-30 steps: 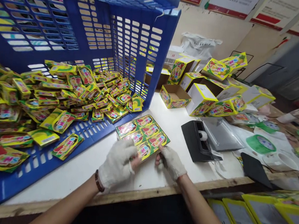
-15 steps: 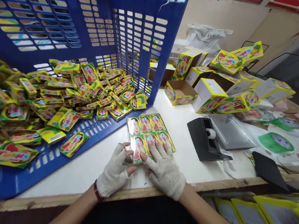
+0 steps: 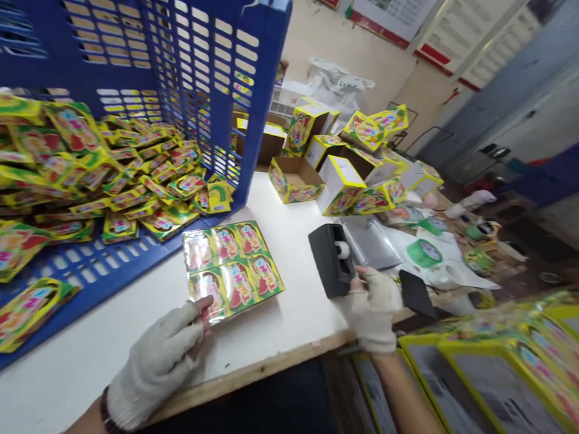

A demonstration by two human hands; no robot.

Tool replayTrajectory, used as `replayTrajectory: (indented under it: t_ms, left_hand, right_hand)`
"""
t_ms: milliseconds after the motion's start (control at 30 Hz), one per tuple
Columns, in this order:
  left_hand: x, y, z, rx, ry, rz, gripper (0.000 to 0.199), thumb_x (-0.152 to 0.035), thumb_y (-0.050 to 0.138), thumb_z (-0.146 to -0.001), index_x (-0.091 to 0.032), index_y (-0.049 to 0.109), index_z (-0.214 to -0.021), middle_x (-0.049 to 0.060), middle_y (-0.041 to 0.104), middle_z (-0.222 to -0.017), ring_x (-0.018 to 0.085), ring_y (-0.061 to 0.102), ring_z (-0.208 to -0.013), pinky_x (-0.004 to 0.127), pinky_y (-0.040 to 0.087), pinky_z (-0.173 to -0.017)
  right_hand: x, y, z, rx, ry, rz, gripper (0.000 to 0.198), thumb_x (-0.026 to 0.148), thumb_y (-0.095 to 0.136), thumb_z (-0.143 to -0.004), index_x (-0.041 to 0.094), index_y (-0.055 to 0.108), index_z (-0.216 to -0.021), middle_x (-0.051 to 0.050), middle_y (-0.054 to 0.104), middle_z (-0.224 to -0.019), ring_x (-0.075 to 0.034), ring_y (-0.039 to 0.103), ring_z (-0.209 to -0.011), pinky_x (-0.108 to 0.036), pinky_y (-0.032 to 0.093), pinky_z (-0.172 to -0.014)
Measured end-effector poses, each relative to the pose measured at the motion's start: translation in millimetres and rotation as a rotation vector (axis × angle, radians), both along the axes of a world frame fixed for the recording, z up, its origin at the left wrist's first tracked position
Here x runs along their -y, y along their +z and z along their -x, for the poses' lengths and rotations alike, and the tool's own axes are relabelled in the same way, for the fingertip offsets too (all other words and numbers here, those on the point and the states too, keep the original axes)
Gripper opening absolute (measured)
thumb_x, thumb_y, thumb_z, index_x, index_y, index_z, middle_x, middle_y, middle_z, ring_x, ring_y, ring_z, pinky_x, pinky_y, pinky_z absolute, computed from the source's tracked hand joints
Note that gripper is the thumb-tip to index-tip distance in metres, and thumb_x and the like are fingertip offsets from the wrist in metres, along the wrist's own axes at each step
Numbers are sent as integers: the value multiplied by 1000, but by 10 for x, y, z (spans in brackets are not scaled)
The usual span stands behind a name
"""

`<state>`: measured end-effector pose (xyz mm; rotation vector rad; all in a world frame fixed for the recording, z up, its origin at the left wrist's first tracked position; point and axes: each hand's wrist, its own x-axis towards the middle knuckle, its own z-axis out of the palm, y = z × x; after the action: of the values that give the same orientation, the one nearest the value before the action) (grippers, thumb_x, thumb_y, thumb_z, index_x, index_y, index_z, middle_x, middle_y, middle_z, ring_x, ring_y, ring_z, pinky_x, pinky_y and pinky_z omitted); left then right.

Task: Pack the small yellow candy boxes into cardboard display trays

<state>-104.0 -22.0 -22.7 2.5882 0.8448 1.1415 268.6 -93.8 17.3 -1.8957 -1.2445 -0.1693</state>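
A flat pack of several small yellow-green boxes (image 3: 237,273), two rows under shiny clear film, lies on the white tabletop. My left hand (image 3: 161,357), in a white glove with bare fingertips, has its fingers closed at the pack's near left corner; its thumb is partly hidden. On the right stands a black tape dispenser (image 3: 326,263) with a white roll core. My right hand (image 3: 375,309), gloved alike, is at the dispenser's front end with thumb and fingers pinched together. The clear tape is hard to make out between them.
A blue plastic crate (image 3: 258,107) on its side holds many loose small boxes (image 3: 136,191). Open cartons (image 3: 295,181) stand at the back. Clear plastic sheets (image 3: 372,240) and a green tape roll (image 3: 424,253) lie right. Large cartons (image 3: 496,394) are below the table edge.
My right hand has left the pack and moved right to the tape dispenser. My left hand now grips the pack's near left corner. The view has turned right.
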Motion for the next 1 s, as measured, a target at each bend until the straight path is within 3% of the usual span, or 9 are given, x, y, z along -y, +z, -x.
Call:
replayTrajectory:
  t_ms: [67,200,333,433,567,733,867,933,1000]
  left_hand:
    - [-29,-34,-24,50,-33,55,16,-15,51,-89,-20,66,-87,9,69,-116,17,69,-95,26,56,-81]
    - [-28,-55,-91,138,-22,74,13,-15,55,-89,-20,65,-95,10,69,-116,17,69,-96,25,56,-83]
    - [-10,-36,-108,142,-11,82,10,-15,55,-89,-18,64,-91,9,69,-114,15,69,-94,22,55,-82]
    - [-6,-35,-106,134,-7,93,9,-14,55,-89,-18,63,-87,8,68,-115,14,69,-95,21,55,-83]
    - [-4,-25,-123,146,-8,71,9,-13,55,-89,-18,62,-87,6,68,-113,14,68,-94,21,55,-82]
    - [-1,39,-135,134,-12,105,17,-11,53,-88,-18,62,-76,8,64,-104,18,64,-101,25,53,-79]
    - [56,108,-138,150,54,168,23,-11,51,-90,-18,64,-71,7,58,-89,19,61,-102,25,52,-77]
    - [92,129,-148,179,59,170,22,-9,50,-90,-18,65,-76,6,57,-87,16,62,-96,23,52,-76]
    - [117,134,-161,215,56,156,21,-7,51,-90,-18,64,-78,5,58,-90,13,62,-87,22,51,-73]
  right_hand:
    - [1,50,-417,-267,-176,121,31,41,52,-80,18,68,-90,-15,68,-99,-30,59,-101,-47,46,-91]
    - [-74,-14,-692,-518,-79,232,41,57,51,-74,20,67,-68,-12,70,-79,-26,62,-76,-40,51,-71]
    - [-96,-36,-569,-616,-22,176,41,57,67,-60,20,68,-78,-9,71,-83,-24,63,-79,-36,51,-74]
    - [59,28,-489,-659,-57,93,44,55,69,-61,20,67,-87,-6,69,-81,-22,61,-77,-33,49,-70]
    - [322,-18,-374,-785,-143,-4,37,54,72,-61,21,63,-73,-2,62,-67,-16,54,-63,-28,44,-57]
    - [322,-300,-255,-964,-166,74,42,58,70,-52,22,51,-60,3,50,-52,-11,44,-47,-24,36,-44]
    - [283,-340,-177,-981,-165,185,40,52,73,-51,21,49,-56,5,50,-45,-9,42,-39,-22,30,-39]
    - [298,-289,-2,-1004,-53,262,41,52,75,-54,20,49,-55,4,51,-45,-9,43,-39,-22,31,-40]
    - [310,-225,322,-1077,164,334,44,55,75,-60,19,50,-58,3,53,-49,-8,45,-41,-22,34,-43]
